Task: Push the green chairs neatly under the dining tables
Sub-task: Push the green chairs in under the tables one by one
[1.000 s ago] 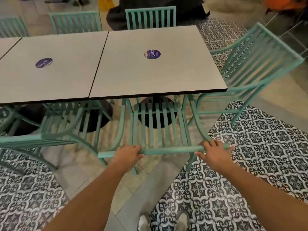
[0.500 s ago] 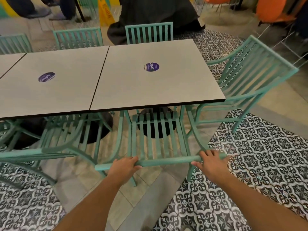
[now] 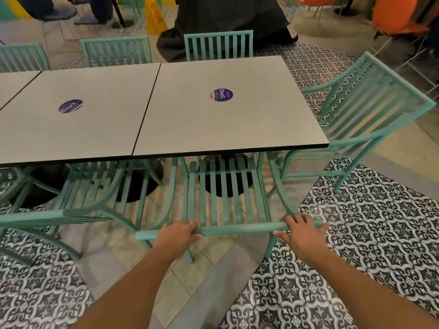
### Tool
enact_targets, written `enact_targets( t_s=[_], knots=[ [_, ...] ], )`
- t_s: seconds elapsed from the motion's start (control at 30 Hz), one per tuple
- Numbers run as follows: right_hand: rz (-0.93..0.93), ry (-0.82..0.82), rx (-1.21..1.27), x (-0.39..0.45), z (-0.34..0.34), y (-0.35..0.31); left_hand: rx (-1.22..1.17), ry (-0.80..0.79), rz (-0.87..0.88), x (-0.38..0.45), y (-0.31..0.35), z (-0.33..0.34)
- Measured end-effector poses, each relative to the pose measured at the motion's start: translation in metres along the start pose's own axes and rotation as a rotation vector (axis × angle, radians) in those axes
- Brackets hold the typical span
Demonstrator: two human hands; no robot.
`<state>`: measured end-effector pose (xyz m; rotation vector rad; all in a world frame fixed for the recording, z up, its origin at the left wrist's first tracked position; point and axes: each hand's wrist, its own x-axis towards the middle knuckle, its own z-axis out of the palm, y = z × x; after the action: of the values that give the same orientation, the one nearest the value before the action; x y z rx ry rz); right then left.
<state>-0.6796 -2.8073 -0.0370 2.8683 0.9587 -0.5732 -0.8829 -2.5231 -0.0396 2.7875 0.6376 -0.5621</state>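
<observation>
A green slatted chair stands right in front of me, its seat partly under the grey dining table. My left hand grips the top rail of its backrest on the left. My right hand grips the same rail on the right, fingers over the top. Another green chair stands at the table's right end, turned at an angle and out from the table. A third green chair sits to my left, partly under the neighbouring table.
More green chairs stand tucked along the far side. A person in dark clothing sits behind them, beside a yellow floor sign. Orange chairs are at the back right. Patterned tile floor lies to my right.
The view has tilted up, showing more of the far side. The chair has slid a little further under the table; both hands keep their hold on the rail.
</observation>
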Motion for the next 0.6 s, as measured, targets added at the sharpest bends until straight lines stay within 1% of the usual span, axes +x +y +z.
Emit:
enact_targets(
  t_s=[0.4, 0.6],
  knots=[
    [0.008, -0.020, 0.003, 0.007, -0.006, 0.013, 0.002, -0.002, 0.001, 0.004, 0.017, -0.006],
    [0.014, -0.030, 0.005, 0.012, -0.010, 0.012, 0.028, -0.012, -0.010, 0.012, 0.015, -0.010]
  ],
)
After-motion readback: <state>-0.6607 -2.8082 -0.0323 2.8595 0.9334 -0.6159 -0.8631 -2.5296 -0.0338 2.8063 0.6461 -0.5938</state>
